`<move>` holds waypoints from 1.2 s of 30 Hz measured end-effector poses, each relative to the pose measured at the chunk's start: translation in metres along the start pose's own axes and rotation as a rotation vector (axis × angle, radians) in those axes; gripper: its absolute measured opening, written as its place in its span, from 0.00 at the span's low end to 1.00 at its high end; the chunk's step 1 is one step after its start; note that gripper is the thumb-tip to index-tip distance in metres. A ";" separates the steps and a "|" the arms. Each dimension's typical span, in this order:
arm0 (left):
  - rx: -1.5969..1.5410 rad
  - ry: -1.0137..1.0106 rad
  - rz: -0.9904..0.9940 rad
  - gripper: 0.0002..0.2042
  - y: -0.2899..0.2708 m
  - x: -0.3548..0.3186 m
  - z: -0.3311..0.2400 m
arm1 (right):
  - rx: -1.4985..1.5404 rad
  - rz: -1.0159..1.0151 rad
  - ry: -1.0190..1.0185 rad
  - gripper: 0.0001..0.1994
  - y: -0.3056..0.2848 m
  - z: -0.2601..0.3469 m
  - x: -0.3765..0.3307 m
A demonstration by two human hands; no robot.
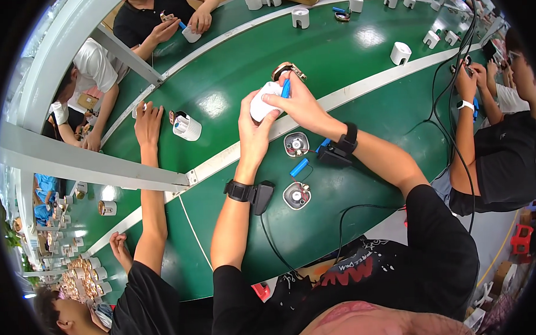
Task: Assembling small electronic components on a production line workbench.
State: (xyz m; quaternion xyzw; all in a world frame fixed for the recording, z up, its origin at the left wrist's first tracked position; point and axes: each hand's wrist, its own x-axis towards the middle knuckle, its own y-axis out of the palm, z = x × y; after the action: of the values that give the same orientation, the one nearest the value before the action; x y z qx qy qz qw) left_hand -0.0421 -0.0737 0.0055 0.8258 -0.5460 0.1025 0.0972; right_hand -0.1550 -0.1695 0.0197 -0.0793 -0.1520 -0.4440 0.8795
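In front of me, above the pale rail, my left hand [253,129] is wrapped round a white rounded plastic housing [266,104]. My right hand [298,101] lays its thumb against the same housing. At its raised fingers is a round gold-rimmed part [289,70], and a blue cylindrical battery [286,88] lies between it and the housing. How the part and the battery are joined is hidden by my fingers. Below my hands, two speaker units [295,144] with grey rims lie on the green table, with a loose blue battery [299,167] between them.
A pale rail [360,99] crosses the green table. A white housing [187,128] stands to the left, near a neighbour's outstretched hand [148,121]; another housing [400,53] is at right. Black cables [446,102] hang at right. A white frame beam [90,156] spans the left. Co-workers sit around.
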 end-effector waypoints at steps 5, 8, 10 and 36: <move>0.086 0.005 -0.062 0.31 -0.021 -0.002 0.016 | 0.109 -0.005 0.081 0.16 -0.013 -0.025 0.015; 0.137 -0.011 -0.126 0.28 -0.035 -0.001 0.034 | 0.025 -0.112 0.021 0.24 -0.053 -0.057 0.034; 0.268 0.053 -0.217 0.29 -0.031 0.005 0.044 | -0.085 -0.158 0.041 0.23 -0.101 -0.089 0.045; 0.538 0.180 -0.007 0.37 -0.039 -0.014 0.033 | -0.008 0.146 0.270 0.13 -0.087 -0.089 0.019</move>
State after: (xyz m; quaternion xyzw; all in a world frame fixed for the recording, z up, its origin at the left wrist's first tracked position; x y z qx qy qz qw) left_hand -0.0091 -0.0555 -0.0320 0.8115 -0.4853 0.3162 -0.0773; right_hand -0.1969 -0.2598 -0.0570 -0.0333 -0.0243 -0.3860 0.9216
